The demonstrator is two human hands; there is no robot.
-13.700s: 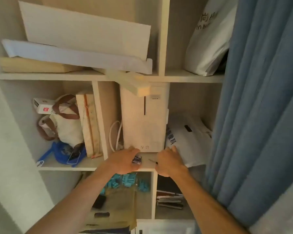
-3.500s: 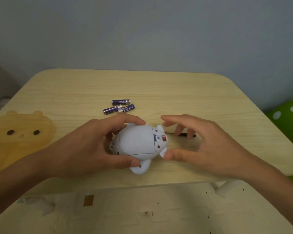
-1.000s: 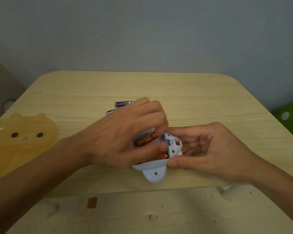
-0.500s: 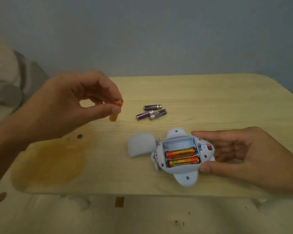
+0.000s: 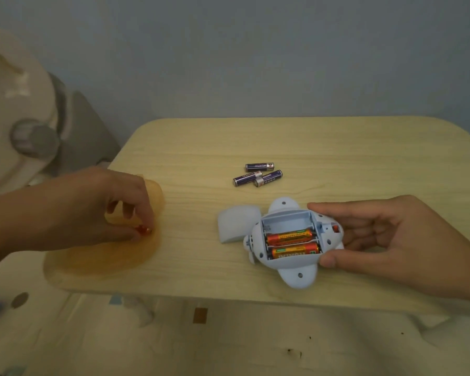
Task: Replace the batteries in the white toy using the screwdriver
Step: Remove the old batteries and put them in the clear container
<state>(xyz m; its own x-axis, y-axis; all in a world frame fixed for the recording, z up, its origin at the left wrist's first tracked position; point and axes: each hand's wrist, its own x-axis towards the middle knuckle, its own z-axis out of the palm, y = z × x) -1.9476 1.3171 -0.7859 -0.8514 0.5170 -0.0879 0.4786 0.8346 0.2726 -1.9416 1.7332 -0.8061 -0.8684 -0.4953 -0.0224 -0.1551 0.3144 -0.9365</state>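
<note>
Left hand (image 5: 101, 213), one: thumb and fingertips pinched on a single orange cylindrical battery (image 5: 144, 229), only its end showing, low over a translucent orange plastic tray (image 5: 106, 260) at the table's near left corner; contact between battery and tray not discernible. Right hand (image 5: 391, 240), one: thumb against the near edge, fingers curled round the far edge of the white plastic toy (image 5: 297, 267), gripping its right end. Toy, one: rounded pale body with stubby flippers, a screw hole in each of the two plainly seen, lying underside up on the near right part of the light wooden table (image 5: 337, 147), battery compartment uncovered. Inside the compartment: three slots, the two nearer filled by two orange batteries (image 5: 289, 237) lying side by side, left to right; farthest slot showing only its pale floor. One small red switch (image 5: 335, 228) on the toy beside the right fingers. One curved white compartment cover (image 5: 238, 223), flat on the table, against the toy's left side. Three purple cylindrical batteries (image 5: 247, 179), loose in a cluster on the table beyond the toy, apart from it. Off the table's left edge: one blurred white and grey object (image 5: 33, 137), kind not discernible.
</note>
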